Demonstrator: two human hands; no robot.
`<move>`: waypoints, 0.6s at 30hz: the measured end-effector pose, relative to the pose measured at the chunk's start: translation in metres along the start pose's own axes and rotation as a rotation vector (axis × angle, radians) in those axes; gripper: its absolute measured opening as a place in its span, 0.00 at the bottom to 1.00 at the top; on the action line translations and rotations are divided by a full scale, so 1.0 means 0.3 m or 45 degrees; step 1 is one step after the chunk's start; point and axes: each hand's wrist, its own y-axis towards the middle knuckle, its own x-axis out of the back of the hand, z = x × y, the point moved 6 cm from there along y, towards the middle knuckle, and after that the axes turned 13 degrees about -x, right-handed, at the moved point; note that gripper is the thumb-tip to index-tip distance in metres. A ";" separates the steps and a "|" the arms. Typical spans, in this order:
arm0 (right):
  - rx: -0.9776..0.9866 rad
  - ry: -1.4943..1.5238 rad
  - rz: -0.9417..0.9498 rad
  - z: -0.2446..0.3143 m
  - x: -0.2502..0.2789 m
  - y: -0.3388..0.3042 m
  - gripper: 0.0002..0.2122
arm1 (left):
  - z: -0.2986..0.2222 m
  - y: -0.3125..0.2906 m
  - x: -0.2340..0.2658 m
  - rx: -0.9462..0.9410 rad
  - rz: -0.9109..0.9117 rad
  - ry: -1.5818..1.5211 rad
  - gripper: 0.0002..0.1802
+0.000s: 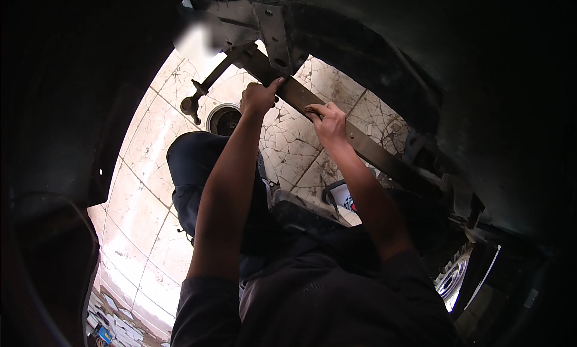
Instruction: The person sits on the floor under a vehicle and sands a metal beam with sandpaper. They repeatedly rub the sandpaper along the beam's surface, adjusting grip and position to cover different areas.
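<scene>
Flat bar: the long, grey-brown flat metal bar (299,95) slants under the dark vehicle body, its left end by the dark drilled metal bracket (273,33), its right end lost in shadow, above the cracked cream tile floor (151,135).
Bar's near edge: a finger could be scraped if the left hand (258,98) slipped along it, since bare skin rests there.
Bar's upper face: the thin brown folded pad (314,109) might skid if pressed unevenly, running the right hand (330,123) into the rivet-like bump just beside it.
Bar's left end: leaning hard could shift the bar if it is loose, and the dark steel rod with a ball joint (190,105) might swing toward the left forearm.
Left hand pose: fingers curled, thumb stretched up onto the near edge; I cannot tell whether it grips the bar or only braces.
Right hand pose: thumb and fingers pinch what seems to be a pad, though the shade leaves its material uncertain; wrist nearly straight.
Forearms: both reach forward, the left past the bent knee in dark trousers.
</scene>
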 end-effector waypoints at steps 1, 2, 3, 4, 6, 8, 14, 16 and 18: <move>-0.003 0.007 0.016 0.004 -0.001 0.001 0.09 | 0.002 -0.001 0.004 -0.010 -0.001 -0.009 0.41; -0.006 0.014 0.032 0.008 -0.001 0.002 0.09 | 0.004 0.000 0.013 -0.020 -0.001 -0.017 0.40; 0.002 0.018 0.032 0.002 0.001 -0.002 0.09 | 0.004 -0.002 0.017 -0.030 0.001 -0.028 0.40; 0.011 0.022 0.032 -0.008 0.007 -0.007 0.09 | 0.003 -0.004 0.018 -0.023 -0.003 -0.019 0.40; -0.008 0.000 0.048 -0.039 0.025 -0.022 0.09 | -0.005 -0.004 0.016 -0.010 -0.010 -0.001 0.40; -0.062 -0.051 0.080 -0.080 0.047 -0.045 0.09 | -0.009 -0.009 0.026 -0.067 0.004 -0.029 0.39; -0.019 -0.010 0.047 -0.079 0.058 -0.063 0.09 | 0.012 0.001 0.020 -0.077 -0.021 0.032 0.41; -0.044 0.011 0.057 -0.076 0.044 -0.048 0.09 | 0.000 -0.001 0.018 -0.069 -0.017 0.059 0.41; -0.032 0.040 0.021 -0.057 0.015 -0.033 0.09 | -0.011 -0.008 0.020 -0.049 -0.008 0.065 0.40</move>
